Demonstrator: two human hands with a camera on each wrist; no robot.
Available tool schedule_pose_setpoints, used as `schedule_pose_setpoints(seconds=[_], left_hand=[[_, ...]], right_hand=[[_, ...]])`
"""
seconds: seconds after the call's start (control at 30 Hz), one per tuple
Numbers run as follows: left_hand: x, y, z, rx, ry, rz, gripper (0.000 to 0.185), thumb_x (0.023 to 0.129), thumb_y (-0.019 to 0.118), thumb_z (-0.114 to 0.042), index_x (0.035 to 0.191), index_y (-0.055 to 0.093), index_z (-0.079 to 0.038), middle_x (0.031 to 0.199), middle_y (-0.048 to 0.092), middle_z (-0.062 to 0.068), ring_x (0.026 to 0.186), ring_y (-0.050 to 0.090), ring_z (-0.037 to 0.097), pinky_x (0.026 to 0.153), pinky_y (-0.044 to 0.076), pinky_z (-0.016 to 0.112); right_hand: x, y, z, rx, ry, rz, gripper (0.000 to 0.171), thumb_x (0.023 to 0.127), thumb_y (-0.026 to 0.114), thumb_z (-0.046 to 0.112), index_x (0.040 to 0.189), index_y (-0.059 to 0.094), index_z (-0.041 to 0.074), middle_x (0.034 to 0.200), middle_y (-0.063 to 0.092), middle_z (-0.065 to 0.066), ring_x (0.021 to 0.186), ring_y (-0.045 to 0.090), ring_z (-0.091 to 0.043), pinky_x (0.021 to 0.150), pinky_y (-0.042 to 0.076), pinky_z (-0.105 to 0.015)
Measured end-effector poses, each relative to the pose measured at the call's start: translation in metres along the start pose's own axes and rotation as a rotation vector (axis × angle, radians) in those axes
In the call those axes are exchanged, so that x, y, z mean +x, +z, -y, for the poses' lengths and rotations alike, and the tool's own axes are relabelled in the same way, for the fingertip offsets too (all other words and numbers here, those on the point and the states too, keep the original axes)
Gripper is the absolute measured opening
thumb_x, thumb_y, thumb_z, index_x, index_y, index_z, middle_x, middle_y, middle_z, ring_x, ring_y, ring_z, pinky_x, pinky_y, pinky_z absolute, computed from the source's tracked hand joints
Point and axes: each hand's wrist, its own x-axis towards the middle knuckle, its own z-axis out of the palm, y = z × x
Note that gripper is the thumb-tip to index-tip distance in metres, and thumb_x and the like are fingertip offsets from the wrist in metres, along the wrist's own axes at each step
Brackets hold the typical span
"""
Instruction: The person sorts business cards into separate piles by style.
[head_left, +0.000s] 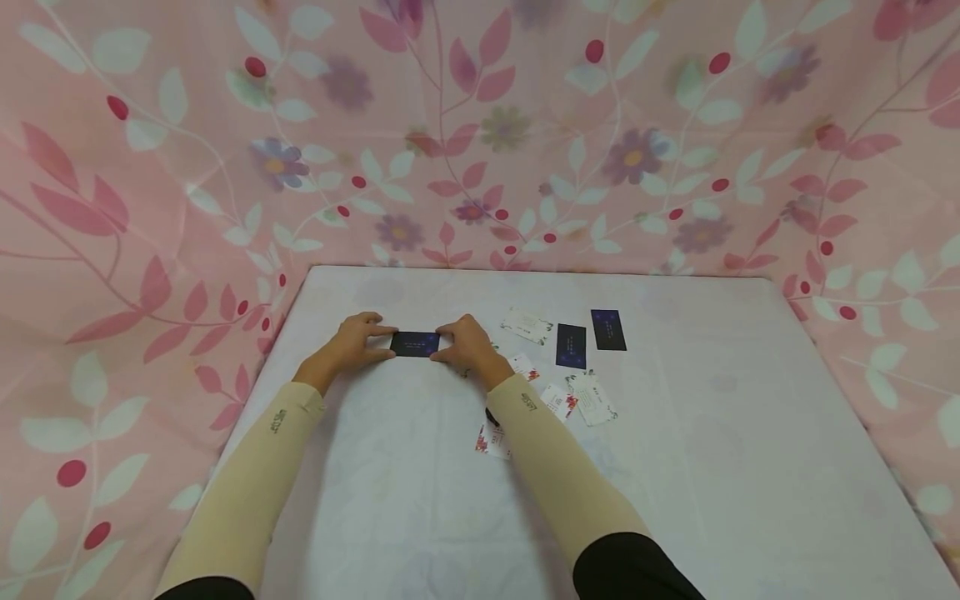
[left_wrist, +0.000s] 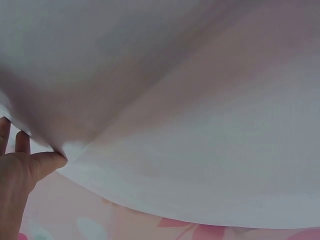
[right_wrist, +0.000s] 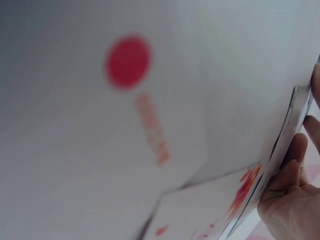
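A dark blue card [head_left: 415, 344] lies lengthwise between both hands towards the back left of the table. My left hand [head_left: 351, 343] holds its left end, thumb at the near corner and a finger at the far one. At the right end, my right hand [head_left: 468, 346] grips the card the same way. The left wrist view shows the left hand [left_wrist: 20, 172] with its thumb down near the white cloth, the card hidden. Loose cards lie close by the right hand [right_wrist: 290, 205] in its wrist view, among them a white card with red flowers [right_wrist: 205, 205].
Right of the hands lie two more dark blue cards [head_left: 572, 346], a white card with leafy corners [head_left: 527, 326] and another such white card [head_left: 591, 397]. White cards with red flowers [head_left: 491, 440] are partly under the right forearm. White cloth covers the table [head_left: 720, 467]; a pink floral curtain surrounds it.
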Motion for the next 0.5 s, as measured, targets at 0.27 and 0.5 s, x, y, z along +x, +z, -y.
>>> schedule_pose_setpoints(seconds=[0.27, 0.5], left_hand=[[-0.0003, -0.0023, -0.0025, -0.004, 0.029, -0.031, 0.055, 0.087, 0.076, -0.031, 0.134, 0.062, -0.008, 0.139, 0.051, 0.030, 0.132, 0.042, 0.049, 0.111, 0.030, 0.063], [-0.0004, -0.0017, -0.0013, 0.008, 0.022, -0.019, 0.055, 0.087, 0.076, -0.032, 0.134, 0.062, -0.008, 0.139, 0.051, 0.030, 0.132, 0.043, 0.048, 0.110, 0.031, 0.063]], right_hand=[[0.0001, -0.0008, 0.0010, 0.014, 0.018, -0.010, 0.056, 0.082, 0.081, 0.036, 0.131, 0.066, 0.014, 0.122, 0.062, -0.012, 0.107, 0.052, -0.021, 0.102, 0.044, -0.036], [-0.0012, -0.0014, 0.0022, 0.017, 0.024, -0.002, 0.056, 0.083, 0.080, 0.036, 0.132, 0.065, 0.014, 0.123, 0.063, -0.010, 0.109, 0.052, -0.021, 0.103, 0.044, -0.036]])
